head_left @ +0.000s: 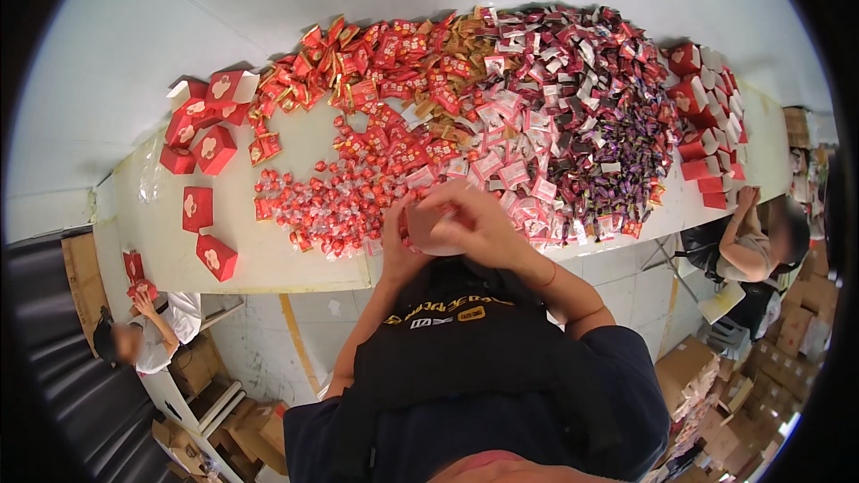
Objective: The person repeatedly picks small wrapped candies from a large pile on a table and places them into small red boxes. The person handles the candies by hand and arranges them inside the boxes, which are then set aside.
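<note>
Holding the box (423, 228) near the red candies (327, 206), the left hand (397, 246) hugs its side, maybe to keep it still; the right hand (483, 226) curls over it, whether pinching anything I cannot tell.

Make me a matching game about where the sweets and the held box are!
Things:
1. purple-wrapped candies
2. round red candies in clear wrappers
3. held box
4. pink-and-white packets

Places:
A. between the person's left hand and right hand
B. in the middle of the candy heap
C. in the right part of the heap
D. in the left part of the heap, toward the person

Right pairs: 1-C, 2-D, 3-A, 4-B
</note>
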Demonstrator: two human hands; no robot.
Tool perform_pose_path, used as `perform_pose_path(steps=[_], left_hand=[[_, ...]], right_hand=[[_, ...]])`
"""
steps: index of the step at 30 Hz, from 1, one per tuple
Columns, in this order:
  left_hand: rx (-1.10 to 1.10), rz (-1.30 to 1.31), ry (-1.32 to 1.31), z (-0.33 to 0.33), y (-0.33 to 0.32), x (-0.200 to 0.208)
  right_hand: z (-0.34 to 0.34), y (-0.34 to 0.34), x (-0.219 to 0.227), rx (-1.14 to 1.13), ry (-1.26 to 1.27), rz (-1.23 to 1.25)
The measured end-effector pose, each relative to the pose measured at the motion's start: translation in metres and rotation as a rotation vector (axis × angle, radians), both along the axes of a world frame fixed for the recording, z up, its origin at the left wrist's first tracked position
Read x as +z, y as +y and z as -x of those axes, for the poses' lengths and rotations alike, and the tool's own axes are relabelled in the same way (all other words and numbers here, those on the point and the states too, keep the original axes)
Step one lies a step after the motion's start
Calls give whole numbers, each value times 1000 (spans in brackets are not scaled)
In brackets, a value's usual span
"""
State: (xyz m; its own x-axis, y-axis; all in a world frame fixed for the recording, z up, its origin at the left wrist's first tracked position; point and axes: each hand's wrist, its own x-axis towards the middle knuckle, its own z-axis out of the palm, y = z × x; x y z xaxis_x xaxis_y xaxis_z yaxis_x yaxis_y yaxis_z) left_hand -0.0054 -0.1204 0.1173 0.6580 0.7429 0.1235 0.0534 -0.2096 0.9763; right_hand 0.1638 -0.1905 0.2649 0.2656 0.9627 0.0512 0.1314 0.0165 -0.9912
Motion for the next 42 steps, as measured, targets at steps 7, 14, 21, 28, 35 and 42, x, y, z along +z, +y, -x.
perform_pose_path(steps=[7, 14, 21, 28, 35, 42], left_hand=[[-8, 70, 3, -2, -12, 7], [5, 65, 138, 4, -14, 0], [47, 429, 16, 0, 0, -14], [92, 212, 159, -1, 40, -52], [36, 188, 128, -37, 63, -39], [106, 161, 81, -44, 71, -52]], right_hand=[[-6, -10, -13, 132, -93, -113], [-64, 2, -77, -335, -118, 186], [-111, -22, -302, -368, -779, 360], [-122, -26, -271, -537, -484, 333], [-92, 38, -58, -253, -470, -38], [-181, 122, -173, -350, -355, 149]])
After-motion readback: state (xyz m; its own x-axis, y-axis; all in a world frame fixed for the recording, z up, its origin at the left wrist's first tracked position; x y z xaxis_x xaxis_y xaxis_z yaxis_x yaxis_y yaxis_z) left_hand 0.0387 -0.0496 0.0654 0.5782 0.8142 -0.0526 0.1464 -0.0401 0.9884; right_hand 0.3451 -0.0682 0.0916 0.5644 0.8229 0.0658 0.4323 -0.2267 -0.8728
